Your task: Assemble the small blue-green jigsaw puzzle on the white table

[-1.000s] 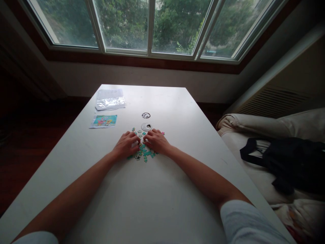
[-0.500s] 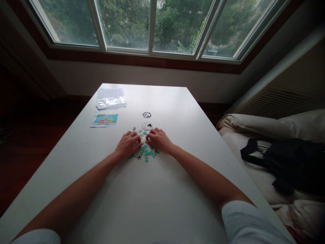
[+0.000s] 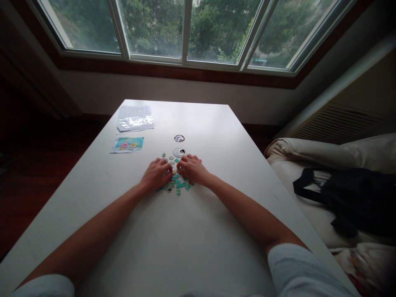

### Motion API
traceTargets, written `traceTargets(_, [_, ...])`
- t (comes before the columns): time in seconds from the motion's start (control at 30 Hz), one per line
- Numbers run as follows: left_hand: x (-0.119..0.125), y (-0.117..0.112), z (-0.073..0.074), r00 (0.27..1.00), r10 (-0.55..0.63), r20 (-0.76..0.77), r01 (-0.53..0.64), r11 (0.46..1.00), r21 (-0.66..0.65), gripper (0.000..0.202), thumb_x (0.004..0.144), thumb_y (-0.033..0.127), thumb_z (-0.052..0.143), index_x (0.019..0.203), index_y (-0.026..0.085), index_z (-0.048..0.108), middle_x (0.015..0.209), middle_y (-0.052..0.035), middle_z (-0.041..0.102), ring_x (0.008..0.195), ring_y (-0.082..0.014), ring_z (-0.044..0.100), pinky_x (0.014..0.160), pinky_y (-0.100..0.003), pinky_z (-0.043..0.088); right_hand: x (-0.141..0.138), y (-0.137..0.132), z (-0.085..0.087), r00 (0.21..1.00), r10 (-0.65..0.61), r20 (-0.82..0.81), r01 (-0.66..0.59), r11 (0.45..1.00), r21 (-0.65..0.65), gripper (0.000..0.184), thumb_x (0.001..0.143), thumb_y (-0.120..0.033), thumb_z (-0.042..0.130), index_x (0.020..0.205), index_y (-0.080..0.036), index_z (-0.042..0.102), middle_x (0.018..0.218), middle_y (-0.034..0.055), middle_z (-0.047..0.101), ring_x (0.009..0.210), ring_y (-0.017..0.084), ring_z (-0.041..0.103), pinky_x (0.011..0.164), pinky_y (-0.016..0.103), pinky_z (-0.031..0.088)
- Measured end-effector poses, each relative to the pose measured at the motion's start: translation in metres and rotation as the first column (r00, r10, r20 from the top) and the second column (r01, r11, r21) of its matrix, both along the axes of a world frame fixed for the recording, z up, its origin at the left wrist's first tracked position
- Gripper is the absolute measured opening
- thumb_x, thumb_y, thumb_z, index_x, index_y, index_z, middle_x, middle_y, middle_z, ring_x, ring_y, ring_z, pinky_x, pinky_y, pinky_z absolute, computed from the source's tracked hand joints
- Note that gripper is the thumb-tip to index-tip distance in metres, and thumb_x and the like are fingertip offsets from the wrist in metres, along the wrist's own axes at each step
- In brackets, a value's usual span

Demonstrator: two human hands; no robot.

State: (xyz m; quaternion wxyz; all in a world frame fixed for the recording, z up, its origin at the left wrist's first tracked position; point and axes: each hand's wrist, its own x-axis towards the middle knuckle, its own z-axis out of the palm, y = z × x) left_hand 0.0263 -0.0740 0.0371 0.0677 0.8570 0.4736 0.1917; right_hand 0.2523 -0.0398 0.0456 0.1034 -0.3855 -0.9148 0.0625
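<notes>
A loose pile of small jigsaw puzzle pieces (image 3: 178, 185), mostly teal with some yellow and pink, lies on the white table (image 3: 192, 231). My left hand (image 3: 157, 174) rests at the pile's left side with its fingers curled down among the pieces. From the right, my right hand (image 3: 192, 168) reaches in the same way, fingers bent and close together. A narrow gap with pieces in it separates the two hands. My fingers and palms cover part of the pile, so anything pinched between the fingertips is hidden.
Two round, coin-like discs lie beyond the pile, a nearer disc (image 3: 179, 152) and a farther disc (image 3: 179, 138). To the left are a colourful cartoon picture sheet (image 3: 128, 144) and a clear plastic packet (image 3: 135, 119) on paper. A dark bag (image 3: 355, 198) lies on the sofa (image 3: 306, 161) at right.
The view has shifted very slightly. My hands stay at the pile with only small finger movements; a pink piece now shows more clearly beside my right hand.
</notes>
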Motion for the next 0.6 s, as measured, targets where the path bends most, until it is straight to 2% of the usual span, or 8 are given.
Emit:
traceTargets(0.23, [0.0009,0.0003,-0.0022,1.0,-0.001,0.013,0.001,1.0,0.007,0.009,0.088,0.028,0.063,0.095,0.024,0.068,0.097,-0.0061,0.063,0.101,-0.0254,0.054,0.091,-0.042,0.045,-0.0026,0.0008,-0.0013,1.0,-0.004,0.005,0.004,1.0,0.001,0.015,0.095,-0.036,0.065,0.102,-0.024,0.069,0.112,0.0073,0.063,0.109,0.024,0.049,0.09,0.036,0.032])
traceTargets(0.43, [-0.0001,0.0008,-0.0023,1.0,-0.003,0.026,0.003,1.0,-0.005,0.01,0.09,0.03,0.063,0.096,0.024,0.069,0.098,-0.006,0.064,0.101,-0.0253,0.054,0.09,-0.041,0.045,0.0025,-0.0001,-0.0026,1.0,0.028,-0.013,-0.028,1.0,0.015,0.014,0.098,-0.029,0.058,0.105,-0.027,0.07,0.11,0.0061,0.065,0.107,0.023,0.049,0.09,0.036,0.031])
traceTargets(0.6, [0.0005,0.0005,-0.0011,1.0,-0.007,0.025,0.008,1.0,-0.014,0.012,0.091,0.029,0.061,0.097,0.025,0.07,0.1,-0.006,0.064,0.101,-0.0248,0.054,0.091,-0.041,0.046,0.0064,0.0002,-0.0002,1.0,0.006,-0.02,-0.005,1.0,0.006,0.014,0.098,-0.025,0.059,0.104,-0.025,0.071,0.109,0.007,0.066,0.107,0.022,0.049,0.09,0.035,0.031])
